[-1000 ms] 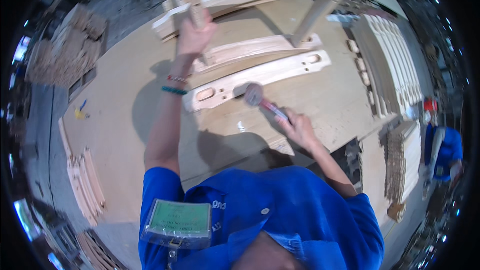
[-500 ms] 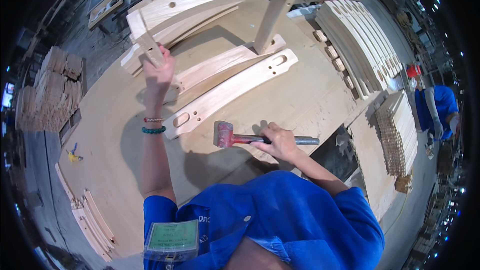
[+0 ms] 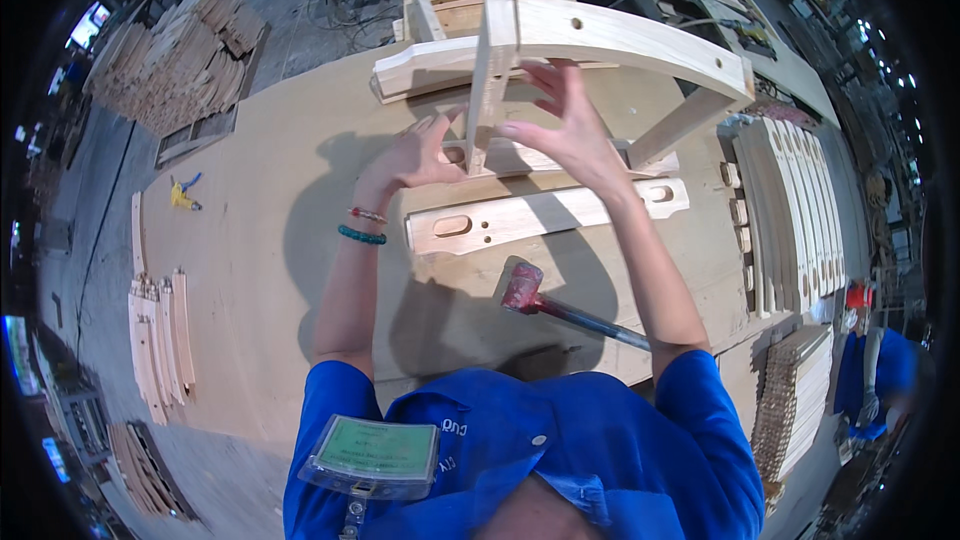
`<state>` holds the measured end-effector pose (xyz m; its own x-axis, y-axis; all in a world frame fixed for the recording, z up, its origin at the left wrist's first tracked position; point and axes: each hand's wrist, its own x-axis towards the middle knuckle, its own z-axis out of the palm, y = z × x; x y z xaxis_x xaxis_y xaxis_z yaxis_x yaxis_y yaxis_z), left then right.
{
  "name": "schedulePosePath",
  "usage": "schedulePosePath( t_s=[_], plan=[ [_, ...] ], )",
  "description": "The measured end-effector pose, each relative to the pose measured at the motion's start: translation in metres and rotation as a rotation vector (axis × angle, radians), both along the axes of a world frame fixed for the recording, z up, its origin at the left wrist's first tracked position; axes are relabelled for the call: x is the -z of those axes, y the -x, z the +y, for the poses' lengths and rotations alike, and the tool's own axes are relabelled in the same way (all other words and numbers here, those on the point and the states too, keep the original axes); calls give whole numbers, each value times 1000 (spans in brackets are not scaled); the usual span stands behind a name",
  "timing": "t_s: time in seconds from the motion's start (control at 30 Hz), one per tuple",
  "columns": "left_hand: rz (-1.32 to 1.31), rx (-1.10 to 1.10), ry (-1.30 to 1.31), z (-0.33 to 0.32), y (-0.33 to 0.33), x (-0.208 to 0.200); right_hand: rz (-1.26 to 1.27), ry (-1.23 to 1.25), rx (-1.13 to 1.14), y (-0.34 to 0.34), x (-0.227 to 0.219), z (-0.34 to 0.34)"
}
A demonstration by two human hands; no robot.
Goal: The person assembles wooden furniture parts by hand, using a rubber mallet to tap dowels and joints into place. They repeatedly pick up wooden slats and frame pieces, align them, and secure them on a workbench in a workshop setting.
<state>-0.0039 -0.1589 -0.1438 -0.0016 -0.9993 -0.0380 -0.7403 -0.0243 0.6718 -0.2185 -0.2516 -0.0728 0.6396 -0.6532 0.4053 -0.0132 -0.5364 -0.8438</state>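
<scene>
A pale wooden frame stands on the table, with a curved upper rail, a left post and a right post. Both posts meet a lower wooden rail. My left hand curls around the left end of that lower rail, beside the post's foot. On the other side of the left post, my right hand is open, fingers spread, some partly hidden beneath the upper rail. A loose slotted rail lies closer to me. Nearer still rests a red-headed mallet, touched by neither hand.
More wooden parts lie behind the frame. Slotted rails stand stacked at right, and thin strips lie at left. A yellow tool sits near the table's left side. Co-workers appear at right and at the back.
My right hand has let go of the mallet and risen to the frame. My left hand has moved from the post down to the lower rail's end. The view has shifted.
</scene>
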Motion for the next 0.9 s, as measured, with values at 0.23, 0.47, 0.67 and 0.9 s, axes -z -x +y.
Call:
schedulePosePath(
  t_s=[0.23,0.47,0.67,0.9],
  plan=[
    [-367,-39,114,22,-29,85,83,-177,-211,-65,10,2],
    [-164,-27,186,22,-29,82,-22,-112,-77,-85,7,-27],
    [-459,9,84,2,-10,66,-89,-199,-84,-76,12,-34],
    [-446,-49,72,-2,-9,56,-249,-298,-94,-43,-9,-10]
  ],
)
